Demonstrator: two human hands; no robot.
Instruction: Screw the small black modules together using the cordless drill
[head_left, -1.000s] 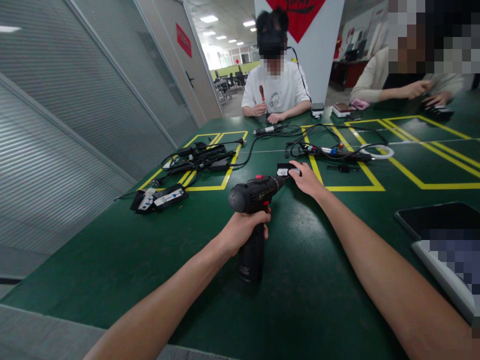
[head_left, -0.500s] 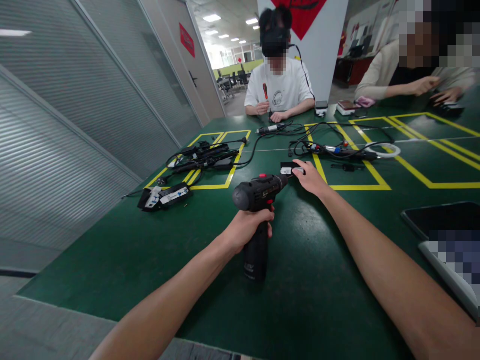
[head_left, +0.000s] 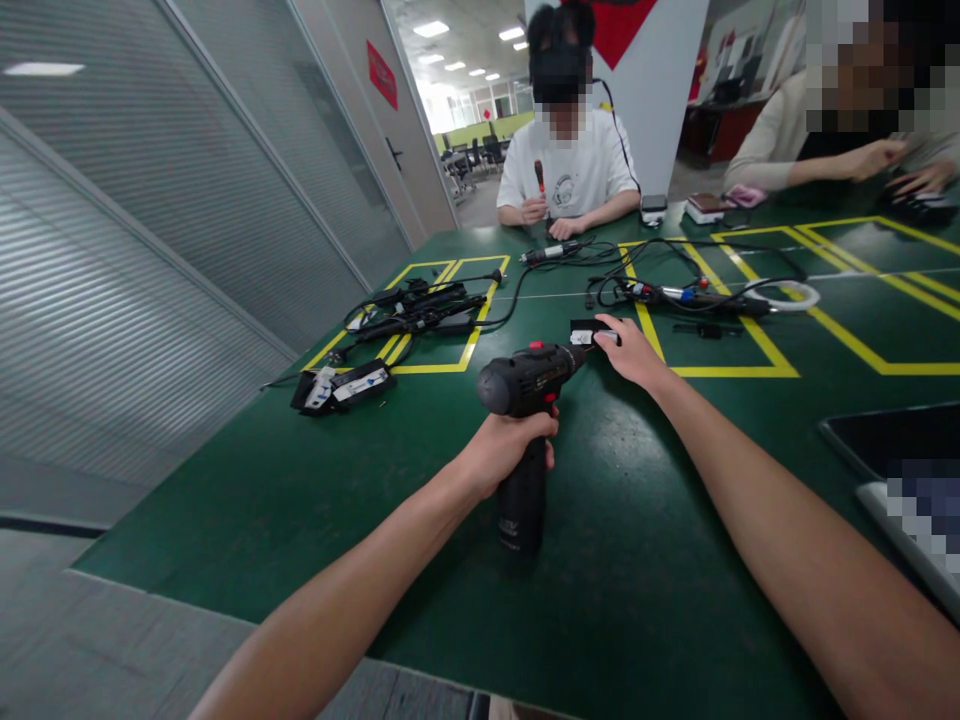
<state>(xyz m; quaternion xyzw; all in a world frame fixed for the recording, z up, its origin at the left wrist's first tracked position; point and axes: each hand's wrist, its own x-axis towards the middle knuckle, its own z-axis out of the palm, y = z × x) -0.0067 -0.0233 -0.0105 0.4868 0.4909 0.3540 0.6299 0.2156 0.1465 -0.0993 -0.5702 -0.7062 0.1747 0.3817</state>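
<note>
My left hand (head_left: 514, 448) is wrapped round the handle of a black cordless drill (head_left: 525, 385) with red buttons. The drill lies level, its chuck pointing away and to the right. At the far end of its bit is a small black box with a white label (head_left: 581, 337). My right hand (head_left: 628, 350) grips the right end of that box, fingers over its top. Whether the bit touches the box is hard to tell; the fingers and chuck partly hide the spot.
Black power cords and tools (head_left: 420, 308) lie in a yellow-taped area at the left, near open black boxes with white inserts (head_left: 345, 388). More tools and cables (head_left: 682, 296) lie at the right. A dark tablet-like device (head_left: 892, 440) is at the right edge. Across sits a person holding a screwdriver (head_left: 540, 178); another person sits far right.
The whole view has shifted a little, so everything appears slightly further right. Both hands keep their grips, and the drill stays in the same place against the box.
</note>
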